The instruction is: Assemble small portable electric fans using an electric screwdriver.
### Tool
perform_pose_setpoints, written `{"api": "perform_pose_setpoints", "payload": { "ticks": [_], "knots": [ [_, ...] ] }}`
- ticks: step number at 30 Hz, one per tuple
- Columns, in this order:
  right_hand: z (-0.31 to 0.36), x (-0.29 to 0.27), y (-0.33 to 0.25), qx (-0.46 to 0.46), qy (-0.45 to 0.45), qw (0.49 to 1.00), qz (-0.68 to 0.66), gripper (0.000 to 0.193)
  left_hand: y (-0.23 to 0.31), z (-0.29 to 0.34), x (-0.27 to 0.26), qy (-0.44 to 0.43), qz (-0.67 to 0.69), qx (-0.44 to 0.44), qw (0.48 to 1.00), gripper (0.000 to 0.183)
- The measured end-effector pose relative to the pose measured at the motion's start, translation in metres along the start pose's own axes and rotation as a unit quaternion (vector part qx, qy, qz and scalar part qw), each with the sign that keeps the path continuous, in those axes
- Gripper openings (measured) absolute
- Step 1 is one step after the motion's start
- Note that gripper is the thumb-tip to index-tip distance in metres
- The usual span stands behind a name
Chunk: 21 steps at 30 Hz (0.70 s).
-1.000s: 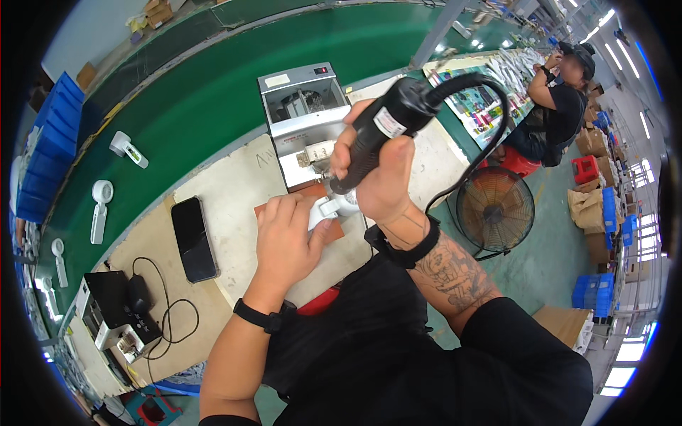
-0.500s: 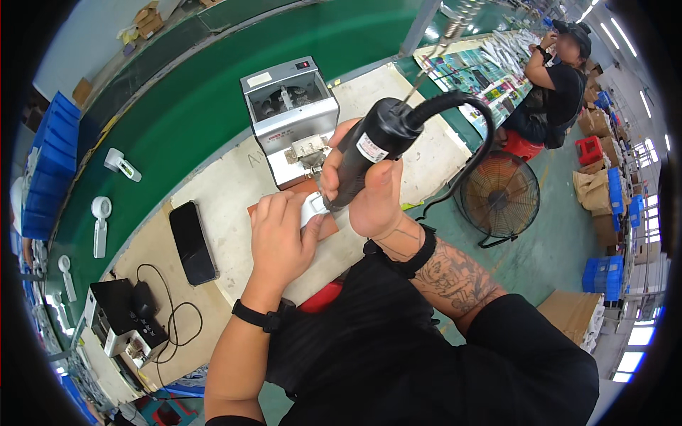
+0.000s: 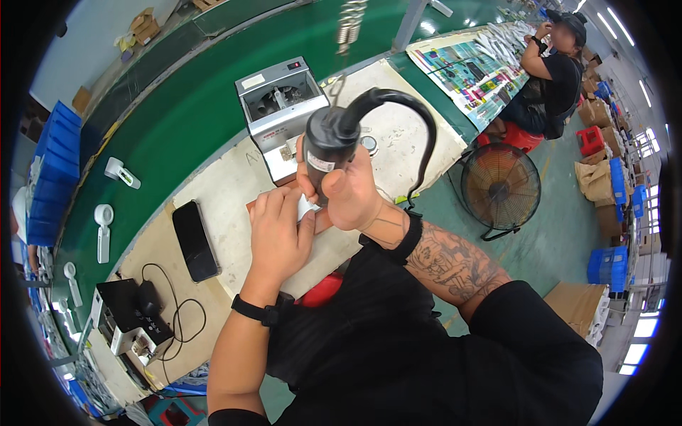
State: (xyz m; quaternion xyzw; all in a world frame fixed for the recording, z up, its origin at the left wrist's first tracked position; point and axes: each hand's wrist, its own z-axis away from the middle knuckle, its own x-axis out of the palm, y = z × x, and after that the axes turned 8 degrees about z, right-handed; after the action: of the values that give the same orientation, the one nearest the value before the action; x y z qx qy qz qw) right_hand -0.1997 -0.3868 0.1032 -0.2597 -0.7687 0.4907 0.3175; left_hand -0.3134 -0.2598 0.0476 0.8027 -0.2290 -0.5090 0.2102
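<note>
My right hand is wrapped round a black electric screwdriver, which stands nearly upright with its lower end toward the bench. A thick black cable curves from its top, and a coil spring holds it from above. With its fingers closed, my left hand presses a small white plastic part onto an orange-brown pad. The screwdriver's tip and most of the white part are hidden behind my hands. Just beyond them stands a grey metal machine with an open top.
A black phone lies on the pale bench at left, near a black device with a cable. White handheld fans lie on the green conveyor belt. A floor fan and a seated person are at right.
My right hand and the screwdriver have shifted left, and the tool has turned more upright. A round metal piece on the bench behind it now shows. My left hand stays nearly in place.
</note>
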Motion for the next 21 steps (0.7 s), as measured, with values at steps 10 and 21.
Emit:
{"api": "perform_pose_setpoints", "payload": {
  "ticks": [10, 21],
  "knots": [
    [0.014, 0.009, -0.024, -0.069, 0.019, 0.997, -0.014, 0.054, 0.004, 0.019, -0.011, 0.010, 0.022, 0.002, 1.000, 0.050],
    [0.043, -0.128, -0.065, -0.037, 0.259, 0.928, 0.267, 0.027, -0.023, 0.015, -0.082, 0.184, 0.103, -0.245, 0.946, 0.046]
  ]
}}
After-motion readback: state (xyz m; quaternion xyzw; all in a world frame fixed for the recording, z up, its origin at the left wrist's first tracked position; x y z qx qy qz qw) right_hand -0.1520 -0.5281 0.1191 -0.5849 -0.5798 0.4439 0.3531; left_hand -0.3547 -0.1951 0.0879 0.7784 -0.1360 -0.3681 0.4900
